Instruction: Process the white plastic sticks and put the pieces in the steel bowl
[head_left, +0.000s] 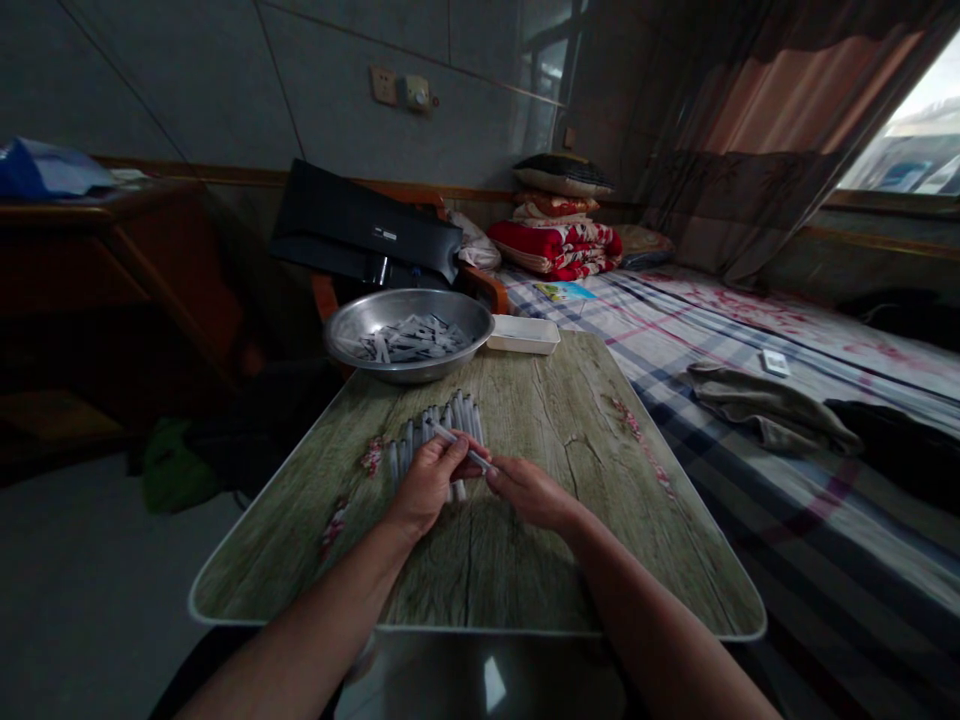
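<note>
Between my two hands is a slim, whitish translucent tube (444, 432), tilted down to the right. My left hand (431, 478) pinches it around the middle, with the upper-left end sticking out past the thumb. At its lower-right end, the fingertips of my right hand (525, 490) are closed on it. Several similar slim tubes (409, 440) lie side by side in a row on the table, just behind and partly under my left hand. Whether the held piece is a pen or another kind of tube I cannot tell.
A metal basin (412, 370) full of loose whitish and dark strips stands at the table's far left. Beside it is a white tray (525, 338). The wood-patterned table (525, 580) borders a bed (637, 330) on the right. A black monitor (360, 225) leans behind the basin.
</note>
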